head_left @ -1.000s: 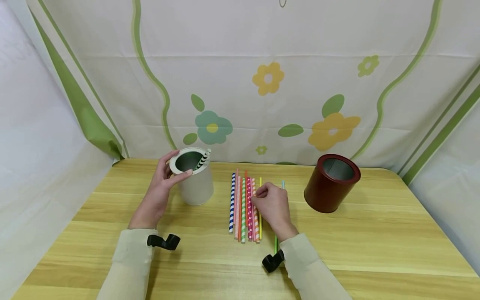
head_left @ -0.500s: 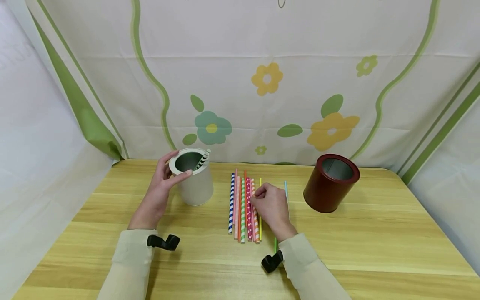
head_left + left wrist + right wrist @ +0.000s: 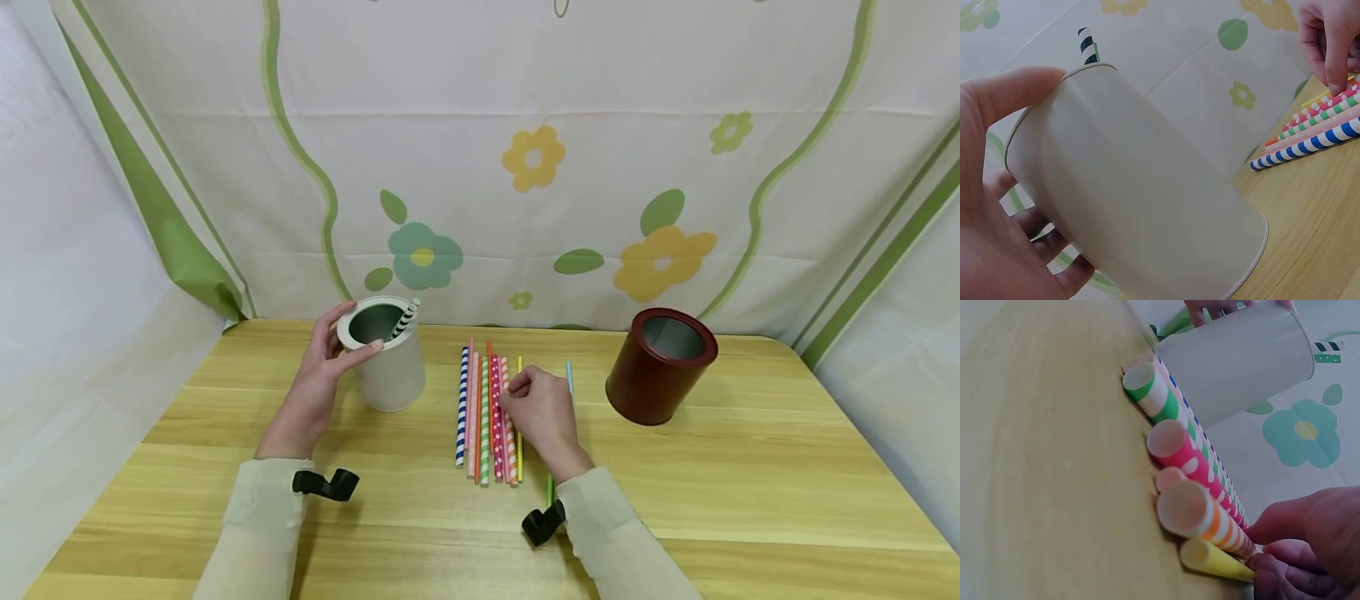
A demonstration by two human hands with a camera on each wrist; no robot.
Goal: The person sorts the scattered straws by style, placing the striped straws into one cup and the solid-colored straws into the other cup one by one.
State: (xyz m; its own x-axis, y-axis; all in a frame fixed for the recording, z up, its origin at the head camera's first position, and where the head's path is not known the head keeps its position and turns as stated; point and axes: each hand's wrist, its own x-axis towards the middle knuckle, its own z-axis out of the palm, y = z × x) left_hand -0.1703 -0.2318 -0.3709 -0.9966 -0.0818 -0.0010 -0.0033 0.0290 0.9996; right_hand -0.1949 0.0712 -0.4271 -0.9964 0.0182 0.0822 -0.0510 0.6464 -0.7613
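Observation:
My left hand [image 3: 318, 383] grips a white can [image 3: 393, 379] by its top, the thumb over the near rim and the fingers behind. Out of the can lean a black-and-white striped straw [image 3: 1087, 45] and a green dotted straw [image 3: 1327, 359]. My right hand [image 3: 546, 412] pinches an orange-and-white striped straw [image 3: 1219, 525] partway along, low over the table; the fingertips partly hide the contact. Beside it lie a yellow straw [image 3: 520, 462], a pink dotted straw [image 3: 498, 462], a green-and-white striped straw [image 3: 485, 467] and a blue-and-white striped straw [image 3: 461, 425], among several others.
A dark red can [image 3: 660, 375], open at the top, stands on the wooden table [image 3: 787, 467] at the right. A light-blue straw [image 3: 570, 375] and a bright green straw end [image 3: 551, 492] are partly covered by my right arm. A flowered cloth [image 3: 465, 167] hangs behind.
The light-blue straw's far end beside my right hand has shifted slightly. Both hands stay at the same places, on the white can and at the straws.

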